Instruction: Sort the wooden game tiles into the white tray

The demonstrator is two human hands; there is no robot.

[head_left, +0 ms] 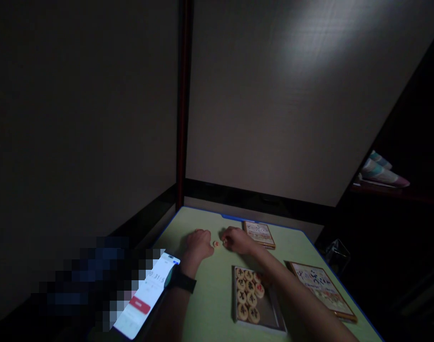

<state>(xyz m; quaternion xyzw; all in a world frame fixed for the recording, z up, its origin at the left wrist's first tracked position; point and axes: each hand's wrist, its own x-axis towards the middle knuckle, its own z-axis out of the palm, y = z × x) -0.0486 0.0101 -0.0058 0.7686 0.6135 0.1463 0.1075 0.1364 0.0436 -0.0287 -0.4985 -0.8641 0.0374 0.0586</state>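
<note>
Toward the far side of the green table (210, 304), my right hand (237, 240) pinches a small round Chinese chess piece (224, 242) between thumb and fingers. Just left of it, another Chinese chess piece (216, 244) lies on the tabletop, close to my left thumb. My left hand (198, 243) rests on the table with its fingers curled; whatever they may hold is hidden. Nearer to me, under my right forearm, an open box tray (270, 319) contains several Chinese chess pieces (242, 297) with black or red characters, mostly on its left side.
A flat printed box (259, 233) lies behind my right hand. Another printed box (322, 289) is at the table's right side. A lit phone (146, 294) showing a timer is at the left, beside my watch (183, 281). Walls stand behind the table.
</note>
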